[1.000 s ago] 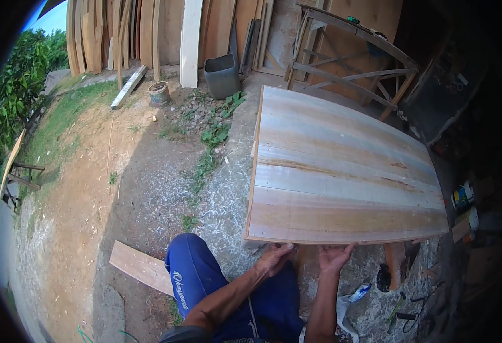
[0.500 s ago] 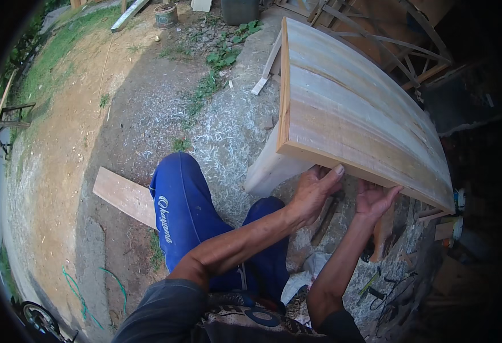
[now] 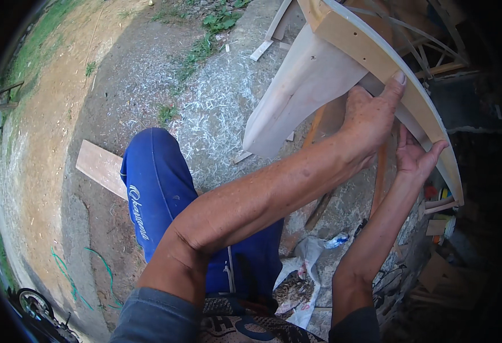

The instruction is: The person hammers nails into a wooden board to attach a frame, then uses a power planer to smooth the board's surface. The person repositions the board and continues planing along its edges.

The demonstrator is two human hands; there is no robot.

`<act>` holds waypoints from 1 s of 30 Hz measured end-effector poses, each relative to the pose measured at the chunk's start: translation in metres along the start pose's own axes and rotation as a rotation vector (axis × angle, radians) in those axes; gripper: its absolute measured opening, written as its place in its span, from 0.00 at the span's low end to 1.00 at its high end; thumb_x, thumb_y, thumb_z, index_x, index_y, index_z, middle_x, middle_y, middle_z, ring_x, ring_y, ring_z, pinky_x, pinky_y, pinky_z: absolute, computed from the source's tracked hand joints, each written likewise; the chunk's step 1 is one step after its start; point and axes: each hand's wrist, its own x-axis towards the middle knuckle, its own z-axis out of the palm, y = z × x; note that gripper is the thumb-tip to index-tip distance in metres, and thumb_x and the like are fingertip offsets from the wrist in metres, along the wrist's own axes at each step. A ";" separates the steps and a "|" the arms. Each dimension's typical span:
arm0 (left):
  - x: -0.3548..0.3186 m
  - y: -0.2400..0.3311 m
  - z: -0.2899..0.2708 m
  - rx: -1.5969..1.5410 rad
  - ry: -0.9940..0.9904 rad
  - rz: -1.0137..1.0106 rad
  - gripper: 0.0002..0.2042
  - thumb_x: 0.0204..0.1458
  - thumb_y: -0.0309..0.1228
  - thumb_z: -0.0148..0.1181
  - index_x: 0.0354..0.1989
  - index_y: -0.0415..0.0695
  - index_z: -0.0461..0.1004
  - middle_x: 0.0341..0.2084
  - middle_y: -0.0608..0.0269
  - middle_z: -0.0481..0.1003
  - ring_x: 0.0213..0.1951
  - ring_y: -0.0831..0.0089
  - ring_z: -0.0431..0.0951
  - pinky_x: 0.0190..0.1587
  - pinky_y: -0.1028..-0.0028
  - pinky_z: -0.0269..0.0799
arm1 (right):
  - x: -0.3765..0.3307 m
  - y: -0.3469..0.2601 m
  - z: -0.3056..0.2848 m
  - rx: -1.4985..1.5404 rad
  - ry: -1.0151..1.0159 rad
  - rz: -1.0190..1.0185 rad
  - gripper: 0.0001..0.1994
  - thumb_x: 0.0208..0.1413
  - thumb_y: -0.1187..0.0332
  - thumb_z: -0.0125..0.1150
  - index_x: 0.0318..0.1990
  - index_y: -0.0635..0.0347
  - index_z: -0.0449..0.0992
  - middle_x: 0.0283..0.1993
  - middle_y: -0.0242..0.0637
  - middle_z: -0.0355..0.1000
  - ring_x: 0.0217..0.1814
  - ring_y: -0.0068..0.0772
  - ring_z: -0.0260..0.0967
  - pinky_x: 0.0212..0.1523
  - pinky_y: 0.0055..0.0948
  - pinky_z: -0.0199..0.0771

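A wooden table (image 3: 351,43) with a pale edge board and small dark holes in it is tilted up at the upper right. Below its edge stands a broad, tapering wooden leg (image 3: 305,88) with a curved side. My left hand (image 3: 376,114) grips the lower edge, thumb on the face of the board and fingers curled behind it. Farther right, my right hand (image 3: 416,157) holds the same edge from below, near the corner, its thumb outside. The planked upper surface is mostly turned out of sight.
Pale wood shavings (image 3: 216,126) cover the ground ahead. A loose board (image 3: 99,168) lies beside my blue-trousered knee (image 3: 154,166). A white sack (image 3: 311,263) sits between my arms. Green string (image 3: 65,277) and a motorcycle (image 3: 36,306) are at the lower left.
The table's near edge has been lifted and tipped away, so its planked top has turned from view and its leg shows. Both hands have risen and moved right with the edge.
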 end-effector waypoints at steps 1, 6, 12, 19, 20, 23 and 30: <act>0.002 0.002 0.003 0.007 0.016 -0.003 0.41 0.58 0.59 0.63 0.56 0.24 0.68 0.51 0.41 0.72 0.56 0.57 0.73 0.58 0.60 0.73 | 0.002 -0.002 0.003 -0.015 0.001 -0.013 0.44 0.57 0.32 0.56 0.71 0.53 0.58 0.71 0.54 0.55 0.75 0.57 0.54 0.69 0.65 0.64; 0.010 0.007 0.011 -0.013 0.013 0.035 0.41 0.57 0.61 0.63 0.53 0.23 0.69 0.46 0.46 0.72 0.50 0.62 0.73 0.54 0.61 0.74 | 0.008 -0.008 0.014 -0.028 0.004 -0.012 0.41 0.59 0.33 0.54 0.70 0.53 0.60 0.70 0.54 0.57 0.75 0.56 0.55 0.69 0.65 0.65; -0.002 0.012 0.013 -0.012 0.131 0.024 0.36 0.58 0.51 0.66 0.50 0.20 0.67 0.47 0.35 0.74 0.51 0.57 0.76 0.50 0.62 0.75 | -0.005 -0.002 0.018 -0.022 0.015 -0.019 0.42 0.60 0.33 0.55 0.71 0.54 0.58 0.70 0.54 0.56 0.75 0.56 0.55 0.69 0.64 0.65; -0.023 0.009 -0.023 -0.044 -0.087 -0.111 0.49 0.55 0.59 0.66 0.67 0.25 0.54 0.61 0.40 0.64 0.64 0.51 0.65 0.68 0.53 0.59 | -0.032 0.018 -0.008 0.012 0.084 0.020 0.49 0.57 0.31 0.57 0.73 0.57 0.52 0.71 0.57 0.53 0.75 0.55 0.53 0.70 0.63 0.63; -0.032 0.006 -0.022 -0.050 -0.061 -0.148 0.48 0.55 0.58 0.67 0.68 0.28 0.54 0.62 0.42 0.64 0.65 0.51 0.64 0.69 0.53 0.57 | -0.044 0.021 -0.013 0.025 0.118 0.023 0.50 0.56 0.29 0.57 0.74 0.58 0.51 0.71 0.57 0.53 0.75 0.54 0.53 0.70 0.64 0.62; -0.054 -0.011 -0.032 -0.052 -0.007 -0.307 0.45 0.55 0.58 0.68 0.70 0.39 0.56 0.64 0.50 0.62 0.65 0.54 0.64 0.69 0.56 0.57 | -0.067 0.035 -0.047 0.034 0.146 0.030 0.56 0.52 0.24 0.56 0.74 0.61 0.50 0.70 0.55 0.53 0.74 0.54 0.53 0.69 0.64 0.63; -0.073 -0.035 -0.126 -0.138 0.043 -0.355 0.26 0.60 0.50 0.64 0.59 0.45 0.72 0.57 0.55 0.75 0.56 0.61 0.78 0.58 0.64 0.77 | -0.096 0.111 -0.086 0.215 0.172 0.223 0.60 0.50 0.15 0.39 0.78 0.54 0.43 0.75 0.54 0.52 0.74 0.56 0.56 0.65 0.65 0.62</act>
